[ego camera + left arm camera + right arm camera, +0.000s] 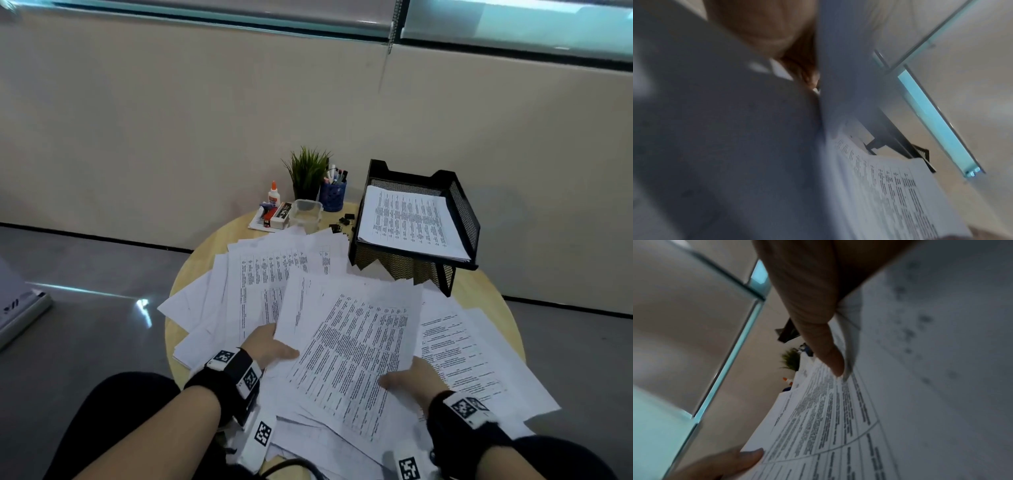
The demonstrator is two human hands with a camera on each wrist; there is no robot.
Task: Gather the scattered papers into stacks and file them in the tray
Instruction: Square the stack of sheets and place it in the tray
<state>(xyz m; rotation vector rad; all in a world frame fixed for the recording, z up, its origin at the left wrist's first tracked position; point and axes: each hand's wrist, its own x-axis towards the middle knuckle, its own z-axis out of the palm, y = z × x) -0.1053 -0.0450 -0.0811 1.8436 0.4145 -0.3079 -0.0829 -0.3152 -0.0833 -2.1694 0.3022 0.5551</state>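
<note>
Printed white papers [356, 346] lie fanned over the round wooden table [486, 287]. My left hand [270, 346] grips the left edge of a loose top bunch, thumb on top and fingers hidden underneath. My right hand [411, 377] grips the bunch's near right edge, its thumb [830, 356] lying on the printed sheet [838, 418]. The left hand's thumb [731, 459] also shows in the right wrist view. The black mesh tray [462, 212] stands at the back right with a stack of papers [407, 219] in it. The left wrist view is blurred, mostly grey paper [890, 191].
Behind the papers stand a potted plant [308, 174], a blue pen cup [333, 195], a glue bottle [273, 195], a clear plastic box [306, 214] and black binder clips [344, 222]. More sheets [479, 370] overhang the table's right and near edges. A beige wall rises behind.
</note>
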